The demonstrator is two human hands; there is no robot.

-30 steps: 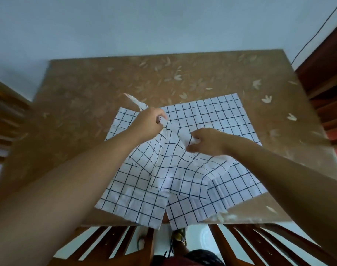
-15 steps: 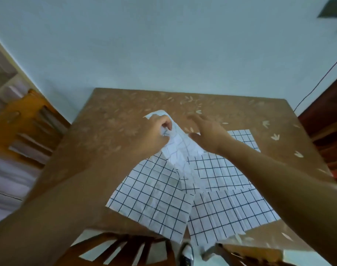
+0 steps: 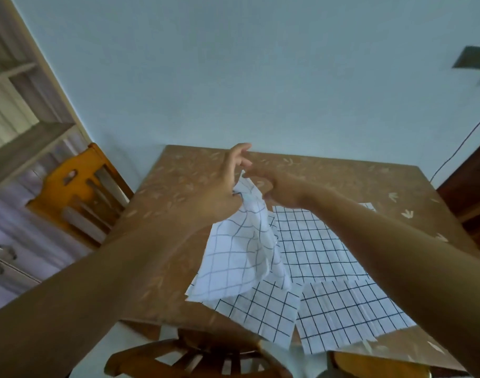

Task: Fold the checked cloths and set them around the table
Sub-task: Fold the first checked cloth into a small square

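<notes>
Head camera: above a brown leaf-patterned desk [image 3: 167, 214], the left hand [image 3: 223, 188] and right hand [image 3: 278, 189] pinch the top of a white, dark-checked cloth [image 3: 241, 255]. It hangs over other checked cloths [image 3: 348, 315] lying flat toward the desk's near edge.

Raised the top checked cloth [image 3: 241, 255] clear of the other cloths [image 3: 328, 268]; brought left hand [image 3: 219, 192] and right hand [image 3: 279, 189] together at its upper corner; left it hanging loose, no longer spread; tipped the view up toward the wall [image 3: 260, 77].

thin creased cloth [image 3: 241, 257], glossy table [image 3: 342, 181]
</notes>
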